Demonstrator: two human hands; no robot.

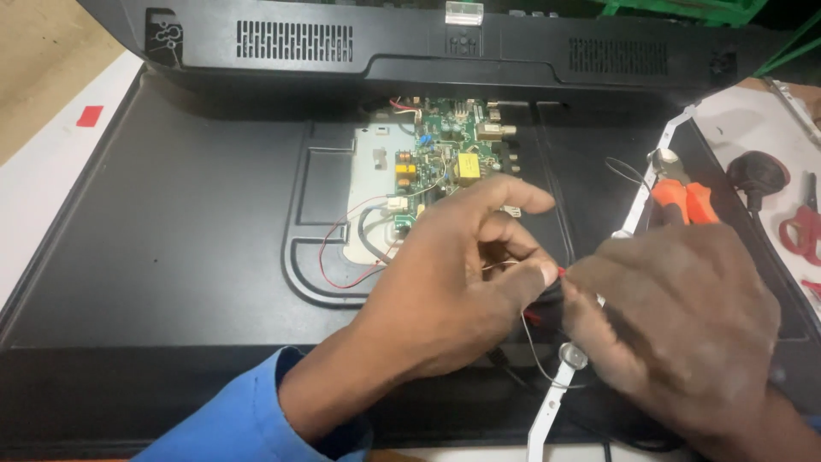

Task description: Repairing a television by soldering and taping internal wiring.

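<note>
A: Where do the hands sit?

B: Both over the black back panel of a flat screen lying on the tabletop. Left hand narrows to a pinch, thumb and forefinger closed on a thin wire with a red end. Right hand meets it at that same point, fingers curled in; its grip is hidden behind the knuckles, cannot tell.

A: And the wire's place?

B: Between the two hands, just above a white strip running diagonally across the panel. A thin black lead loops below.

A: Surroundings?

B: Green circuit board exposed just beyond the left hand, red and white wires beside it. Orange-handled pliers near the right hand; red scissors and a black plug farther right.
</note>
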